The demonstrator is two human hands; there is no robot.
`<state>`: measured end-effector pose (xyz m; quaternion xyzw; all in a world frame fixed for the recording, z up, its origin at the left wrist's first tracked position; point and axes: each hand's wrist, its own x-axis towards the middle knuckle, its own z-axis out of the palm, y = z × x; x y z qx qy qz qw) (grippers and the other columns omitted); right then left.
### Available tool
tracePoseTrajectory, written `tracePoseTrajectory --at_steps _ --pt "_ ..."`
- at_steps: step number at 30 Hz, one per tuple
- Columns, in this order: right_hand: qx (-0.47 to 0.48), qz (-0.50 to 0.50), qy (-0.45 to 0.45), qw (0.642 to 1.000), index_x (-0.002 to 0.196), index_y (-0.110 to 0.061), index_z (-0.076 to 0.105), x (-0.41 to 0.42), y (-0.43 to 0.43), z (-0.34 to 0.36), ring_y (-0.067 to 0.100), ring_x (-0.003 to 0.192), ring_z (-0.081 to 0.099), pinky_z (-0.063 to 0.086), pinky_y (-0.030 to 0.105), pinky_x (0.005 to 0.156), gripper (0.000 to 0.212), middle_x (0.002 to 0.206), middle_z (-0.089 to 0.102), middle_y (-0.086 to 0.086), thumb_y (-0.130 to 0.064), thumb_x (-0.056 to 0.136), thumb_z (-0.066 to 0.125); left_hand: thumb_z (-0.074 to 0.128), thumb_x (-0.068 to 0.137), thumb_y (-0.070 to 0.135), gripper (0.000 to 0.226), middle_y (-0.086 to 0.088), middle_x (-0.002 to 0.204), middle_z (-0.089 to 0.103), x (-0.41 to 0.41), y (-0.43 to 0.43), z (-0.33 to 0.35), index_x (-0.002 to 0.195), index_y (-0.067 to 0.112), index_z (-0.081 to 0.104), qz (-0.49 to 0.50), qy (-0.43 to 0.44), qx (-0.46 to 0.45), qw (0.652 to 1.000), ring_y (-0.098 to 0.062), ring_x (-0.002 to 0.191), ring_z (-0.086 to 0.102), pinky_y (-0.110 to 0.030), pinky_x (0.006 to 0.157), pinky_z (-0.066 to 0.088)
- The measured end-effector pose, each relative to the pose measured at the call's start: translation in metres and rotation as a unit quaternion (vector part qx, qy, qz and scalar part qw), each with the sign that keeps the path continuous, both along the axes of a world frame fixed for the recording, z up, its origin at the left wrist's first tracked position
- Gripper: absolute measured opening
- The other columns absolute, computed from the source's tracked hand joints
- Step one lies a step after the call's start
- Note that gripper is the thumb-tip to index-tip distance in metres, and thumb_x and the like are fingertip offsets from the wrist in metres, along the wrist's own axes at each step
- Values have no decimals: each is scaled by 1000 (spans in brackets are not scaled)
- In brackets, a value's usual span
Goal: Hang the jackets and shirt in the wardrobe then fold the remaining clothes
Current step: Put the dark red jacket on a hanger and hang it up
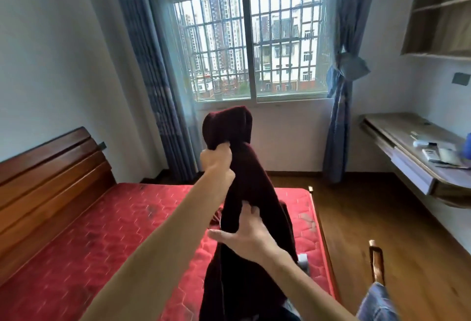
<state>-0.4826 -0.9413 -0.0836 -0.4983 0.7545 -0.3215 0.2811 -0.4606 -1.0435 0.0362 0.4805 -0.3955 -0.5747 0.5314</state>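
The bottom of the dark red garment (pixel 244 257) runs off the lower edge of the frame. Small things on the desk (pixel 397 147) at the right are too blurry to name. A red mattress (pixel 102 231) fills the lower left, under a barred window (pixel 249 40). The left hand (pixel 216 159) is a fist squeezing the garment's top, mid-frame. The right hand (pixel 244 234), fingers spread, presses its front lower down.

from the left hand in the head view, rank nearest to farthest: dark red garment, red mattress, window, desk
1. dark red garment: gripped in the left hand
2. red mattress: below
3. window and desk: window ahead, desk far right; too close to call
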Motion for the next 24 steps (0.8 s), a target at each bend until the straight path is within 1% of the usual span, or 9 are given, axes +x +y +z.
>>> tracePoseTrajectory --at_steps 3,6,9,13,15,17,20,22,24 --pt "-30 -150 88 984 154 -1 -4 20 -28 7 36 149 15 19 49 121 123 158 11 23 -68 78 65 62 87 11 18 -1 82 55 -3 19 29 93 16 46 -8 49 -5 999 -29 95 57 -43 97 51" --pt "-177 -168 137 960 152 0 16 10 -42 19 34 138 40 38 44 113 80 150 32 21 -36 95 59 60 89 5 21 -4 92 62 12 19 62 108 9 53 -4 98 -49 994 -26 99 61 -43 97 52" --pt "-328 -81 72 938 133 -8 50 -17 -44 52 24 110 64 51 31 94 36 121 64 7 -16 99 55 65 88 11 41 -7 114 67 39 11 98 128 7 55 2 107 -84 991 -25 103 64 -41 94 54" --pt "-409 -30 -37 911 121 -9 65 -32 -37 108 7 95 67 51 16 83 25 104 71 -1 -6 98 56 71 87 21 33 -4 105 64 67 11 130 113 10 54 -52 106 -150 982 -17 95 64 -27 63 56" --pt "-446 -63 -91 888 111 -15 67 -35 -32 140 4 81 65 49 17 68 21 94 71 -2 -6 100 52 68 90 28 24 -7 113 67 76 5 127 109 17 60 -136 87 -180 970 -23 105 67 -31 76 59" --pt "-464 -106 -147 867 110 -17 68 -44 -25 172 9 78 65 50 23 63 21 92 70 -2 -9 101 51 64 93 29 14 -3 113 67 85 -10 104 105 23 61 -155 -9 -200 968 -23 111 65 -36 94 54" --pt "-470 -104 -157 862 121 -17 68 -46 -21 193 1 88 62 49 11 76 27 98 69 -7 -12 101 51 68 87 24 27 0 110 70 106 -33 35 113 18 67 -77 -253 -257 930 -24 112 65 -42 102 50" --pt "-447 -98 -151 876 121 -14 68 -36 -25 186 6 92 62 48 13 79 26 99 68 -7 -11 100 52 74 80 38 58 -6 124 65 127 -29 -26 130 14 59 -101 -347 -190 913 -27 122 60 -40 106 47" --pt "-433 -105 -192 874 109 -17 71 -25 -30 177 13 93 63 48 18 79 22 93 68 -6 -10 100 52 80 71 58 104 -11 148 43 148 -12 -89 151 11 33 -178 -404 -73 894 -30 138 43 -39 111 38"
